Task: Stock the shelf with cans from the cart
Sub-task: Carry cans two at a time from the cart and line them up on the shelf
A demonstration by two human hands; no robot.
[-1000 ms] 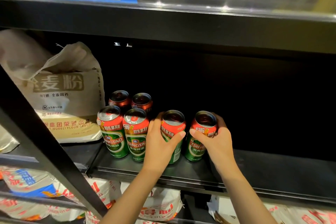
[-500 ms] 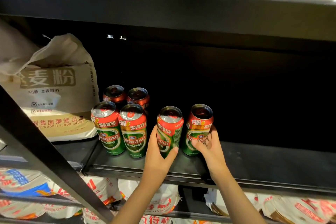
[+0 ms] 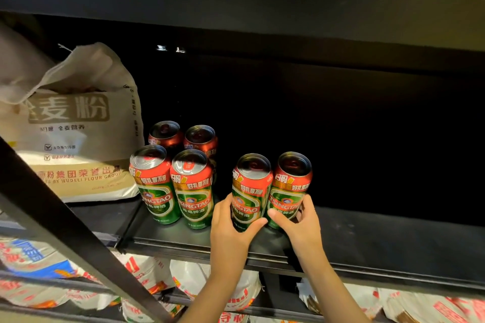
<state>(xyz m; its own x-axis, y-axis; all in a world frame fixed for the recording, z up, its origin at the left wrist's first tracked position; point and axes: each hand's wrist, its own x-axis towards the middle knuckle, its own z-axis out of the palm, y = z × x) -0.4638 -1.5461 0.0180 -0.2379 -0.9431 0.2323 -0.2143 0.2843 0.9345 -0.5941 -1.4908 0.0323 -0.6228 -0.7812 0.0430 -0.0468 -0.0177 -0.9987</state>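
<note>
Several green and red beer cans stand upright on the black shelf (image 3: 380, 233). Two front cans (image 3: 154, 186) (image 3: 194, 189) and two behind (image 3: 165, 134) (image 3: 200, 139) form a block at the left. Further right stand two more cans side by side. My left hand (image 3: 231, 228) grips the lower part of the left one (image 3: 250, 189), thumb on its front. My right hand (image 3: 299, 223) grips the base of the right one (image 3: 290, 186). Both cans rest on the shelf board. The cart is out of view.
A large beige flour sack (image 3: 76, 134) lies on the shelf left of the cans. A black diagonal brace (image 3: 65, 231) crosses the lower left. The shelf above (image 3: 262, 0) hangs low overhead. Plastic-wrapped packs (image 3: 147, 273) fill the shelf below. Dark open shelf space extends to the right.
Both hands slid down from the can tops to the lower halves of the two cans, which now stand on the shelf. The camera has tilted slightly downward.
</note>
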